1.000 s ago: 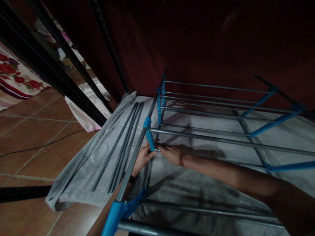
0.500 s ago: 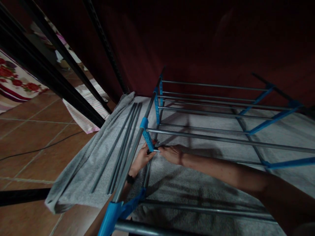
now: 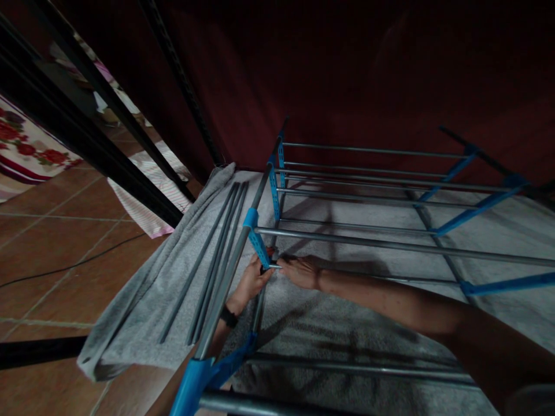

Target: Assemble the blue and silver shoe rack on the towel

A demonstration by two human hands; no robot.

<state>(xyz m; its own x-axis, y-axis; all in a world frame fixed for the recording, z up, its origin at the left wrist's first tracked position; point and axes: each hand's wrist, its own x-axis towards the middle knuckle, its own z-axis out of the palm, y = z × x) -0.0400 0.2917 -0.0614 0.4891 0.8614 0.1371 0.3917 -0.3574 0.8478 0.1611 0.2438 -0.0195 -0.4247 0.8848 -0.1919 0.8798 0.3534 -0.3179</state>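
A rack frame [image 3: 355,236] of grey metal tubes and blue plastic side brackets lies on a grey blanket. My left hand [image 3: 252,279], with a dark band at the wrist, is closed around the lower end of a blue bracket [image 3: 259,247]. Just right of it, my right hand [image 3: 299,271] grips a thin metal tube [image 3: 403,280] close to its end. That tube's tip meets the bracket between my two hands; how deep it sits is hidden by my fingers.
Several loose grey tubes [image 3: 217,271] lie side by side on the blanket [image 3: 130,323] to the left. Black metal posts [image 3: 99,133] slant across the left side. A dark red curtain [image 3: 347,75] hangs behind. A black cable [image 3: 73,267] runs over the tiled floor [image 3: 52,242].
Both hands keep their hold at the same bracket and tube, with hardly any movement. The whole view has shifted slightly.
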